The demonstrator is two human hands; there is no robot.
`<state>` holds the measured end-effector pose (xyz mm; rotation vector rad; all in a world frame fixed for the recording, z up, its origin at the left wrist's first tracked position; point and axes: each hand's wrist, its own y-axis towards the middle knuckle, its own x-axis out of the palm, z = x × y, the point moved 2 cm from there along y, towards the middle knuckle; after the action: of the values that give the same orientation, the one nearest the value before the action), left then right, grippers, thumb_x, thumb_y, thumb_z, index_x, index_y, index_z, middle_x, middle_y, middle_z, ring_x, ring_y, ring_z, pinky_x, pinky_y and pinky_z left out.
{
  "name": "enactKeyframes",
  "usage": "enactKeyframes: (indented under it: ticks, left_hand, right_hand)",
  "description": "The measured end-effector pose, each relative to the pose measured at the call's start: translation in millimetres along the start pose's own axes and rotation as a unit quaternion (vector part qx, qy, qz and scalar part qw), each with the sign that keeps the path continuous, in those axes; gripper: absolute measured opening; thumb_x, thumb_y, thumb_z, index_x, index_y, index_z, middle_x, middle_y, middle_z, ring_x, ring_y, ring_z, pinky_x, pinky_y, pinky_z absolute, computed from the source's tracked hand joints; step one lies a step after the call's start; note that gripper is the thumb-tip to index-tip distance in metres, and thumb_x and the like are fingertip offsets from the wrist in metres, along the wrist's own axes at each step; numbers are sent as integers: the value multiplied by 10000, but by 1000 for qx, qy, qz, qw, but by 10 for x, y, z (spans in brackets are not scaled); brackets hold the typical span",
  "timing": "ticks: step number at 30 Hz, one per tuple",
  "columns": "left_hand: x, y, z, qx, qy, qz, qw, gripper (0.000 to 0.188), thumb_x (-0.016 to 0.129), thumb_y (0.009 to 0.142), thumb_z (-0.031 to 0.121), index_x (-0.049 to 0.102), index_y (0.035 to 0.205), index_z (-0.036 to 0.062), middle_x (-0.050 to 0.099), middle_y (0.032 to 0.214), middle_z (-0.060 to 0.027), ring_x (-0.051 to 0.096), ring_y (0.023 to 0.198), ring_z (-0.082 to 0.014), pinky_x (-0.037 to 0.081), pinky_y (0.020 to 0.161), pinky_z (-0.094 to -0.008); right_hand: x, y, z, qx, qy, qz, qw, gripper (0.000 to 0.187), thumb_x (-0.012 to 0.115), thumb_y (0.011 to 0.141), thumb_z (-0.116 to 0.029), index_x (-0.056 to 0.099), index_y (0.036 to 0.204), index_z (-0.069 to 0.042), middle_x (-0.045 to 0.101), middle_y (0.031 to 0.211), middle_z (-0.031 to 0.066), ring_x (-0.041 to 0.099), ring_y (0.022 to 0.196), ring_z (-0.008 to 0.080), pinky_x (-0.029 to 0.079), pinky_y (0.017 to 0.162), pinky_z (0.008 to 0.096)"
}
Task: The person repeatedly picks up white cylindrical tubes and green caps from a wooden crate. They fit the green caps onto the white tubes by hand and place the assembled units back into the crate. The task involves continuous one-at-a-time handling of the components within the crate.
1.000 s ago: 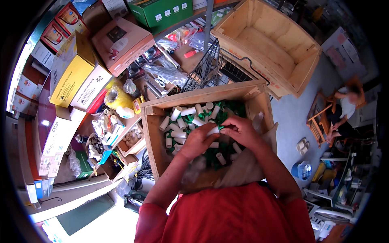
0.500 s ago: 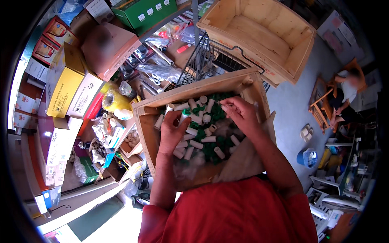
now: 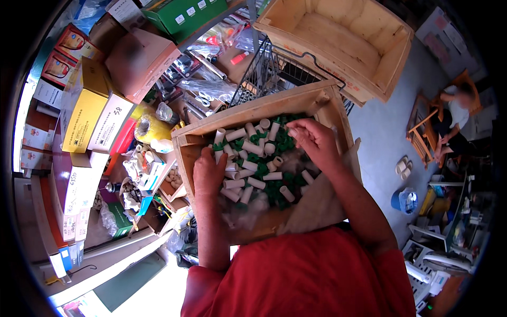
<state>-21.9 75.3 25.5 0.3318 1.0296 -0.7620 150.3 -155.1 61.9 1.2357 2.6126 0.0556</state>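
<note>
A wooden box point(image 3: 253, 117) in front of me holds many short white plastic tubes point(image 3: 252, 148) mixed with small green plastic pieces point(image 3: 272, 189). At the box's left side, my left hand point(image 3: 208, 171) has its thumb and fingers closed about a white tube point(image 3: 218, 155). My right hand point(image 3: 318, 143) is over the right part of the pile, thumb and fingertips pinched together. Whatever is between those fingertips is too small to make out. A beige cloth-like sheet point(image 3: 317, 211) lies over the box's near right corner, under my right forearm.
Beyond the box stand a black wire basket point(image 3: 259, 68) and a larger wooden crate point(image 3: 338, 45). Stacked cartons point(image 3: 87, 113) and shelves of hardware line the left. At right a person point(image 3: 453, 113) sits on a wooden chair, with slippers point(image 3: 404, 167) and a blue bin point(image 3: 404, 201) nearby.
My left hand has moved left and down, away from the middle of the pile; the green-ended tube it held no longer shows there. My right hand has shifted slightly up, still pinched.
</note>
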Motion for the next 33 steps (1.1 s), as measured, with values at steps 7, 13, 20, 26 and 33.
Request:
enactKeyframes:
  ticks: [7, 13, 20, 26, 33]
  left_hand:
    - [-164, -121, 106, 34, 33, 17, 999, 411, 704, 810, 313, 561, 1089, 47, 641, 951, -189, 632, 878, -388, 502, 708, -480]
    - [-81, -288, 562, 181, -88, -55, 978, 275, 707, 805, 198, 610, 1037, 87, 610, 868, -113, 628, 779, -286, 500, 642, -399]
    - [593, -486, 1078, 470, -27, -191, 861, 205, 666, 724, 84, 626, 919, 34, 636, 893, -141, 651, 772, -330, 517, 661, -417]
    - [1388, -584, 1431, 531, 109, -228, 809, 203, 568, 780, 153, 669, 909, 33, 655, 887, -166, 649, 855, -303, 508, 716, -421]
    - [1803, -647, 1380, 510, -44, -164, 844, 300, 584, 767, 193, 634, 1020, 40, 658, 1012, -164, 626, 963, -348, 483, 827, -421]
  right_hand:
    - [-24, -2, -67, -11, -8, 14, 1000, 166, 646, 902, -112, 631, 1031, -9, 638, 805, 28, 567, 618, 67, 465, 573, 225]
    - [-36, -7, -68, -13, 32, 30, 999, 174, 621, 920, -116, 636, 1060, -14, 643, 806, 23, 572, 630, 58, 468, 575, 218]
    - [-66, -26, -95, -5, 38, 26, 999, 174, 591, 940, -115, 640, 1071, -12, 649, 816, 26, 569, 660, 46, 470, 579, 214]
    - [-95, -8, -131, 4, 37, 17, 999, 174, 581, 945, -110, 637, 1069, 0, 650, 818, 33, 574, 672, 54, 477, 586, 217]
    - [-100, -10, -122, 9, 47, 19, 999, 176, 572, 951, -111, 637, 1070, 1, 654, 830, 41, 582, 695, 59, 482, 592, 220]
